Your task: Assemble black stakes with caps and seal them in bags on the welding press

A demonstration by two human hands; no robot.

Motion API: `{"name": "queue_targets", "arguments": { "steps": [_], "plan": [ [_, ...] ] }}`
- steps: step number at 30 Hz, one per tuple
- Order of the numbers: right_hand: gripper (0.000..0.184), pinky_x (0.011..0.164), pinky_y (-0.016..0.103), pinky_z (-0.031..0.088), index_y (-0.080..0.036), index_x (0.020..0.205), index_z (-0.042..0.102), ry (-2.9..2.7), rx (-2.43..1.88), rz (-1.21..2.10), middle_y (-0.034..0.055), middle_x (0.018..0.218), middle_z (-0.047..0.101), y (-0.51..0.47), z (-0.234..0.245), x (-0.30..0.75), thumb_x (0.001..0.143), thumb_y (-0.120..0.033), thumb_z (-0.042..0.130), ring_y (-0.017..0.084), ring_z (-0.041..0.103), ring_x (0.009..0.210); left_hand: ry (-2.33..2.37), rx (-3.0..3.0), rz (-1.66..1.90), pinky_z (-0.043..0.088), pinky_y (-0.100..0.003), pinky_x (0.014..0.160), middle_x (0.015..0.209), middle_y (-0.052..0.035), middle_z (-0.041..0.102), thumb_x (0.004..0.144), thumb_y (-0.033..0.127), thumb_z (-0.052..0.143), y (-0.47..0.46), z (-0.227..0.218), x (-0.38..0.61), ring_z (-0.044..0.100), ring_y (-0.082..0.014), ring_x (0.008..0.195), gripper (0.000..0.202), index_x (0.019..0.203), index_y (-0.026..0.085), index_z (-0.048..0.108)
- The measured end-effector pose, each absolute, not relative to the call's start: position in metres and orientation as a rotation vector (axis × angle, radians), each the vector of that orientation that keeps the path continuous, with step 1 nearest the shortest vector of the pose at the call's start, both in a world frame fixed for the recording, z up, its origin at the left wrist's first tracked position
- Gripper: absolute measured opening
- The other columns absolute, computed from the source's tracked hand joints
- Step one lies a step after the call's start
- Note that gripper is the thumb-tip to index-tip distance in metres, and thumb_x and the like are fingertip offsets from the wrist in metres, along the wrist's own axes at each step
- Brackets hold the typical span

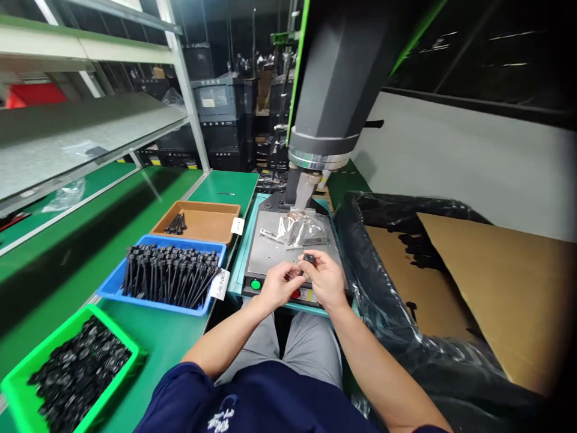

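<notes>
Both hands meet over the front edge of the press's grey base plate (261, 255). A small black round-headed part (309, 258) shows its top between the fingers of my right hand (328, 279), which is closed on it. My left hand (280, 285) is closed in a pinch right beside it, thumb and fingertips close to the same part. What lies inside that pinch is hidden. Just beyond the hands is a fixture under clear plastic film (304, 231), below the machine's dark head (331, 90). A green button (255, 284) and a red button (295, 294) sit on the base's front.
To the left stand a brown tray (207, 219) with a few black stemmed parts, a blue tray (162, 308) full of them, and a green bin (128, 337) of small black pieces. A plastic-lined box (387, 300) with cardboard (505, 282) is at the right.
</notes>
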State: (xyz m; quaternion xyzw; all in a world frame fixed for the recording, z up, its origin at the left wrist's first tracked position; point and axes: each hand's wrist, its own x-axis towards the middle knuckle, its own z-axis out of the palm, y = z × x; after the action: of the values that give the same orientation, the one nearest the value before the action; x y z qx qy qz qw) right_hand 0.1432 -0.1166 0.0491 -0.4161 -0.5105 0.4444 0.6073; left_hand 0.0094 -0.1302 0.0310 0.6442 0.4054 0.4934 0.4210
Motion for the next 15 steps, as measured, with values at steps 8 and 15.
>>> {"name": "queue_targets", "arguments": {
  "steps": [8,15],
  "plan": [
    [0.050,0.054,0.023,0.053,-0.020,0.105,0.065,-1.029,-0.980,1.190,0.0078,0.091,0.070,-0.118,0.036,0.159,0.066,-0.045,0.083,0.017,0.068,0.075,1.394,1.548,1.405,0.049,-0.034,0.073,0.081,-0.0069,0.069,0.083,0.028,0.064,-0.164,0.058,-0.090,0.061,-0.0209,0.075,0.014,0.087,0.019,0.074],
    [0.051,0.047,0.027,0.053,-0.024,0.092,0.070,-1.025,-1.108,1.284,0.0067,0.079,0.069,-0.124,0.023,0.164,0.054,-0.052,0.088,0.018,0.065,0.064,2.316,1.317,1.461,0.047,-0.037,0.093,0.102,-0.0072,0.073,0.085,0.028,0.062,-0.192,0.068,-0.261,0.065,-0.0243,0.093,0.024,0.104,0.019,0.074]
  ]
}}
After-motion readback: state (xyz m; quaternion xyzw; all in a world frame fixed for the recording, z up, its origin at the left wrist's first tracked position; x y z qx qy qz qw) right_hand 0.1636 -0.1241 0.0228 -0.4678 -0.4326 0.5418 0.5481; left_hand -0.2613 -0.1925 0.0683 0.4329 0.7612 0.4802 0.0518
